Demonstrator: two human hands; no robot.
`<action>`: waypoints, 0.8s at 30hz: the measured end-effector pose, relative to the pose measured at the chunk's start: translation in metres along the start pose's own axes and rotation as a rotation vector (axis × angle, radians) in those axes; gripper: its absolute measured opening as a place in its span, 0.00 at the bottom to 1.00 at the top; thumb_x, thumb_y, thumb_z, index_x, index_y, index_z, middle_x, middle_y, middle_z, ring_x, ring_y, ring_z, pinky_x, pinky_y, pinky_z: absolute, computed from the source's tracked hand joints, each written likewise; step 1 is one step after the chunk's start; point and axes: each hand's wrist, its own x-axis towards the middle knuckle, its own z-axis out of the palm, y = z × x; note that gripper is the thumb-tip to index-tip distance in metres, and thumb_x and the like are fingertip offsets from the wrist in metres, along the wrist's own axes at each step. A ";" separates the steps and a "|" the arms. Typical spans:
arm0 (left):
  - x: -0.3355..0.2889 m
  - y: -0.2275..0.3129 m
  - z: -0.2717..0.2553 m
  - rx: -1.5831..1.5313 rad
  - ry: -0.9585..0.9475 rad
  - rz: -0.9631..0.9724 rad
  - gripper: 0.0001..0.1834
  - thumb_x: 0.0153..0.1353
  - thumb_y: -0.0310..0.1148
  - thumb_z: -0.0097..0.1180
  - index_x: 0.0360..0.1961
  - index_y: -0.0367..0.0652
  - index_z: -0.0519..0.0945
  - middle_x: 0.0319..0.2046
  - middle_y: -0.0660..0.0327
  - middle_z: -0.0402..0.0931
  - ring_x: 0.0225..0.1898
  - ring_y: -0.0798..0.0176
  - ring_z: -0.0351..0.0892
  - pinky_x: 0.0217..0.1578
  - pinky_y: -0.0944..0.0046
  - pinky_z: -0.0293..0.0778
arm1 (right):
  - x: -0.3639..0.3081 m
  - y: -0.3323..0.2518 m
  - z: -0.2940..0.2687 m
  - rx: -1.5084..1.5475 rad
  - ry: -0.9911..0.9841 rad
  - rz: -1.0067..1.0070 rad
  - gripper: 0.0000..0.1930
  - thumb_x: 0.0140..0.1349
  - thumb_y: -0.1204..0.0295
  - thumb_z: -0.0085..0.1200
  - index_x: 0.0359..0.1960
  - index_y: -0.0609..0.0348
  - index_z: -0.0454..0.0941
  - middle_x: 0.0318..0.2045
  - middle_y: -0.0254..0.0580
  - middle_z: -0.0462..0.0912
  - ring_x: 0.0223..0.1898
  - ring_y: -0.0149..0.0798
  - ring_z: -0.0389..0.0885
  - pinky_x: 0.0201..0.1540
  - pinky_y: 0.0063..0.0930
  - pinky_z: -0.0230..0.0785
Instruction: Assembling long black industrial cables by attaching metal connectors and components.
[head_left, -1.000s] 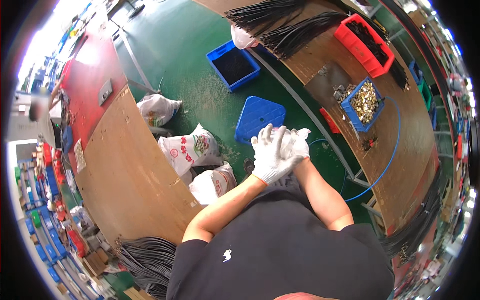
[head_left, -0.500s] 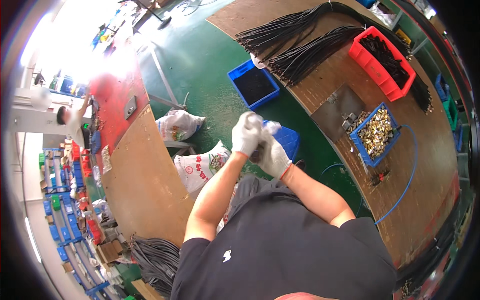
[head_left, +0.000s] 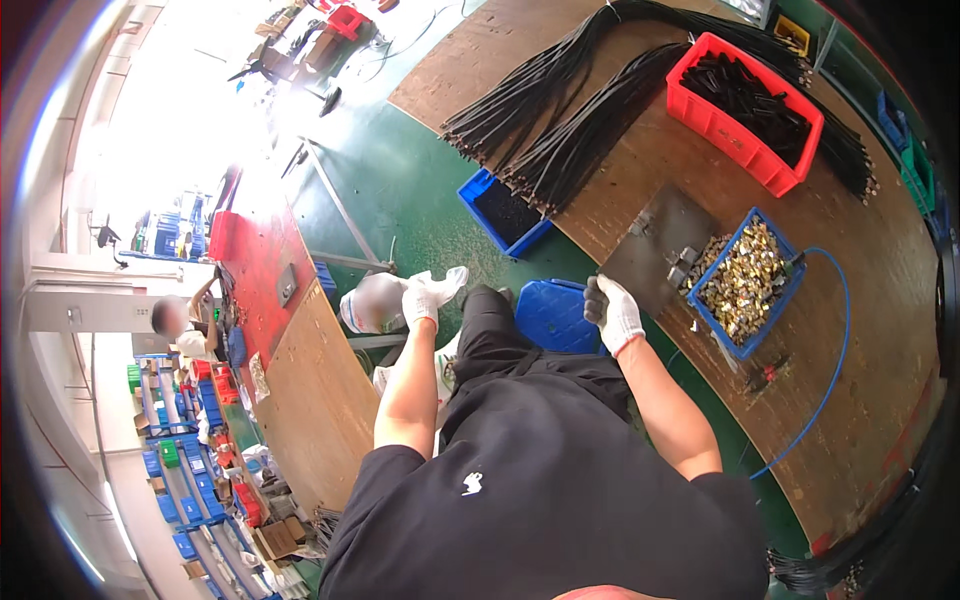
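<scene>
My left hand [head_left: 420, 303], in a white glove, is closed on a crumpled white cloth-like piece [head_left: 450, 284] that sticks out to its right. Its exact kind cannot be made out. On the other side, my right hand [head_left: 613, 314] is raised apart from it, near the table edge, in a white glove with greyed fingers. Those fingers are loosely bent, the thumb stands off, and nothing shows in them. Between and below the hands is a blue stool-like seat [head_left: 553, 315]. A white sack [head_left: 352, 312] lies beyond my left hand.
On the right-hand wooden table [head_left: 840, 370] are a blue bin of small metal parts [head_left: 748, 337], a red bin of black pieces [head_left: 690, 112], bundled black cables [head_left: 560, 90] and a blue hose [head_left: 832, 375]. A blue crate [head_left: 527, 245] stands on the floor. A person [head_left: 192, 342] is at far left.
My hands, together before, have moved apart: the left went left with the white piece, the right went right toward the table. The view has turned slightly.
</scene>
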 end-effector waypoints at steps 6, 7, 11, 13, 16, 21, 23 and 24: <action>0.062 0.050 0.105 -1.390 -0.343 -0.576 0.10 0.69 0.38 0.58 0.39 0.44 0.84 0.30 0.60 0.85 0.27 0.61 0.81 0.32 0.61 0.75 | 0.050 -0.007 -0.053 -0.050 0.156 -0.175 0.10 0.75 0.64 0.56 0.43 0.55 0.86 0.29 0.34 0.87 0.23 0.27 0.82 0.27 0.24 0.76; 0.083 0.048 0.123 -1.196 -0.477 -0.572 0.10 0.67 0.38 0.59 0.40 0.45 0.87 0.30 0.62 0.85 0.25 0.63 0.79 0.31 0.61 0.74 | 0.061 -0.010 -0.056 -0.087 0.186 -0.232 0.10 0.75 0.64 0.56 0.43 0.55 0.86 0.30 0.34 0.87 0.24 0.27 0.81 0.28 0.24 0.76; 0.208 -0.023 0.190 -0.921 -0.297 -0.337 0.23 0.69 0.54 0.54 0.48 0.48 0.88 0.43 0.61 0.89 0.42 0.55 0.87 0.43 0.57 0.79 | 0.110 -0.019 -0.013 -0.247 0.179 -0.487 0.09 0.76 0.68 0.56 0.45 0.59 0.85 0.33 0.33 0.86 0.29 0.24 0.80 0.32 0.21 0.73; 0.247 -0.001 0.256 0.320 -0.243 0.326 0.30 0.70 0.58 0.53 0.49 0.40 0.88 0.52 0.53 0.88 0.56 0.53 0.85 0.56 0.60 0.77 | 0.142 -0.035 -0.009 -0.399 0.202 -0.669 0.10 0.76 0.68 0.55 0.47 0.60 0.85 0.35 0.32 0.86 0.31 0.24 0.80 0.35 0.21 0.73; 0.268 0.025 0.338 -0.817 -0.221 -0.582 0.44 0.66 0.61 0.52 0.62 0.25 0.73 0.60 0.33 0.79 0.63 0.41 0.80 0.63 0.52 0.73 | 0.171 -0.066 -0.001 -0.640 0.331 -0.829 0.11 0.77 0.68 0.54 0.49 0.61 0.84 0.37 0.32 0.86 0.34 0.24 0.79 0.40 0.22 0.71; 0.292 0.096 0.402 -0.130 -0.586 -0.132 0.55 0.56 0.78 0.55 0.66 0.37 0.79 0.67 0.46 0.76 0.72 0.42 0.70 0.74 0.53 0.57 | 0.245 -0.102 0.013 -1.063 0.258 -1.027 0.10 0.77 0.74 0.51 0.53 0.63 0.83 0.42 0.35 0.86 0.39 0.26 0.80 0.46 0.23 0.74; 0.317 0.032 0.420 -0.010 -0.479 -0.030 0.57 0.60 0.85 0.34 0.60 0.41 0.85 0.60 0.47 0.82 0.65 0.44 0.79 0.64 0.48 0.70 | 0.283 -0.087 0.050 -1.155 0.186 -1.074 0.10 0.77 0.76 0.51 0.53 0.64 0.82 0.44 0.35 0.86 0.42 0.27 0.80 0.49 0.24 0.75; 0.324 0.018 0.432 0.004 -0.473 -0.151 0.55 0.60 0.84 0.36 0.59 0.44 0.86 0.60 0.48 0.83 0.65 0.46 0.79 0.66 0.47 0.67 | 0.300 -0.079 0.067 -1.202 0.167 -1.115 0.10 0.77 0.77 0.51 0.53 0.64 0.82 0.45 0.36 0.86 0.43 0.28 0.81 0.50 0.24 0.75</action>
